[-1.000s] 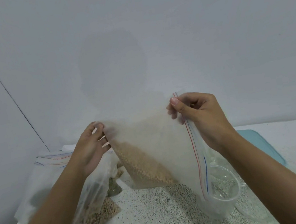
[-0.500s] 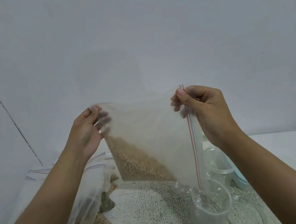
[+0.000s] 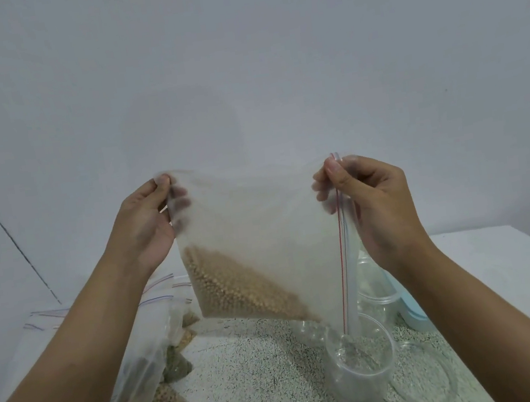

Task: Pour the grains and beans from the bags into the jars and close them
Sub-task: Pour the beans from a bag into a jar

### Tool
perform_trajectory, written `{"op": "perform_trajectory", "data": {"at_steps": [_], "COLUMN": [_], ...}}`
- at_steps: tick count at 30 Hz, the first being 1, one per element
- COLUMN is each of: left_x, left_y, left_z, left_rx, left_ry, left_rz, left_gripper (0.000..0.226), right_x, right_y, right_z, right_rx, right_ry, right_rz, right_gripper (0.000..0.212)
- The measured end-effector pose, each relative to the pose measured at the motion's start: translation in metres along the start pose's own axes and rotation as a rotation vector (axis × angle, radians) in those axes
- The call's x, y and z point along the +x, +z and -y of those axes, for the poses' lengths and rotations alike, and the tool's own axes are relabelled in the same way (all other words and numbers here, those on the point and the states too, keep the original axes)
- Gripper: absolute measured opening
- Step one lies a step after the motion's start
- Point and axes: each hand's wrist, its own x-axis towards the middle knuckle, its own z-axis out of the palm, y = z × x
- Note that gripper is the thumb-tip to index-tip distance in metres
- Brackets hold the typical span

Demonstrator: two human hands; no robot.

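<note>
We see both hands holding 1 clear zip bag [image 3: 258,215] up between them, its zip strip [image 3: 345,257] running vertically on the right-hand side. The left hand [image 3: 147,223] pinches the bag's upper corner between thumb and fingers. The right hand [image 3: 374,200] pinches the top of the zip strip. Tan beans [image 3: 238,288] lie heaped in the bag's lower corner, below the left hand. The strip's low end hangs at the mouth of an open clear jar [image 3: 363,370] below the right hand, and we cannot tell what is in the jar. A second clear jar [image 3: 374,284] stands below the right wrist. A clear lid [image 3: 422,379] lies under the right forearm. More filled bags [image 3: 146,385] lie under the left forearm.
</note>
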Motion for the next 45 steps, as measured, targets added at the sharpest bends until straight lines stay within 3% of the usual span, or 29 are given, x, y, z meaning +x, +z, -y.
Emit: {"op": "perform_trajectory", "data": {"at_steps": [30,40,45], "left_x": [-0.028,-0.032,-0.035], "left_y": [0.036,0.04,0.042], "left_z": [-0.022,-0.026,-0.03], "left_rx": [0.025,0.042,0.049], "left_ry": [0.083,0.082,0.082], "left_rz": [0.075,0.083,0.11], "left_gripper": [0.026,0.018,0.032], "right_x": [-0.026,-0.029,-0.031], "right_y": [-0.022,-0.025,-0.025], "right_z": [0.015,0.016,0.016], "right_rx": [0.179,0.188,0.183], "right_ry": [0.05,0.039,0.045], "right_rz": [-0.077,-0.09,-0.114], "right_gripper": [0.022,0.025,0.02]}}
